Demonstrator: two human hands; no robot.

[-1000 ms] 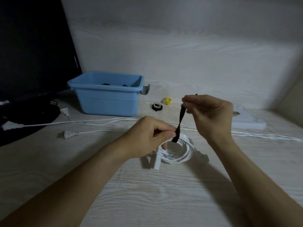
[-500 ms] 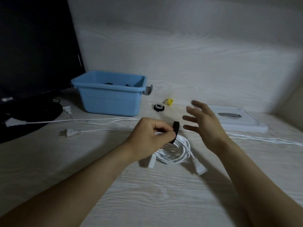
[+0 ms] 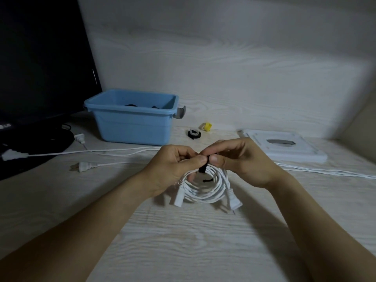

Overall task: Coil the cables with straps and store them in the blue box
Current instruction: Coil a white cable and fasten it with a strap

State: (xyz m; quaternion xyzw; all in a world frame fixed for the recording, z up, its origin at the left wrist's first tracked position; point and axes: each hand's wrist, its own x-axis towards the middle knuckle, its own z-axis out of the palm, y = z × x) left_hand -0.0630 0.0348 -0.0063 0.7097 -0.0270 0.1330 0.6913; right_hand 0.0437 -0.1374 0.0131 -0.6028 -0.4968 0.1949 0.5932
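Observation:
A coiled white cable [image 3: 205, 190] hangs a little above the table, with its two plugs pointing down toward me. A black strap [image 3: 203, 167] wraps its top edge. My left hand [image 3: 173, 167] grips the coil and pinches the strap with thumb and fingers. My right hand [image 3: 242, 161] pinches the same strap from the right, thumb tip against my left thumb. The blue box [image 3: 132, 127] stands behind and to the left, with dark items barely visible inside.
Loose white cables [image 3: 114, 152] with plugs run across the table behind my hands. A black strap roll [image 3: 194, 133] and a yellow one [image 3: 207, 126] lie right of the box. A white flat lid [image 3: 284, 149] sits at right, a dark monitor [image 3: 40, 58] at left.
My right hand let go of the strap's end, opened, then came back and now pinches the strap on the coil. The strap has gone from stretched upward to wrapped around the cable.

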